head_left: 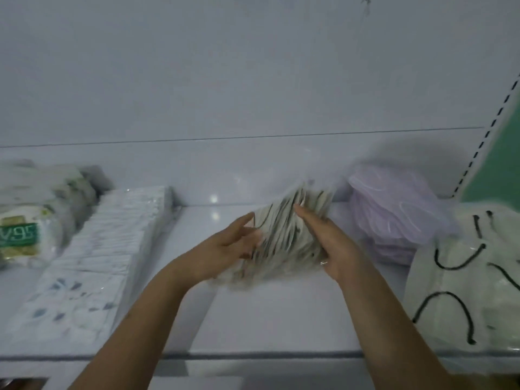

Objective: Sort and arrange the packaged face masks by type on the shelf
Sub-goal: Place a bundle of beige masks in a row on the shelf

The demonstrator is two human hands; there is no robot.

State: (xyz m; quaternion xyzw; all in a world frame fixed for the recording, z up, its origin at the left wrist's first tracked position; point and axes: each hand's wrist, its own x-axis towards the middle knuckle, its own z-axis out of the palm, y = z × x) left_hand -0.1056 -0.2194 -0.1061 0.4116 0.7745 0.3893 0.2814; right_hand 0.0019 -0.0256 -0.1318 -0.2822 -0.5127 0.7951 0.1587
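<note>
Both hands, left hand [239, 243] and right hand [329, 240], pressed flat-fingered on the sides of the mask bundle [287, 235] (looked light, floppy, slippery plastic, so squeezing the ends seemed safest).

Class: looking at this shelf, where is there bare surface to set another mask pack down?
Bare white shelf lies in front of the held bundle of black-looped masks, between the long white mask stack and the black-looped pack. Behind, lilac masks crowd the right.
</note>
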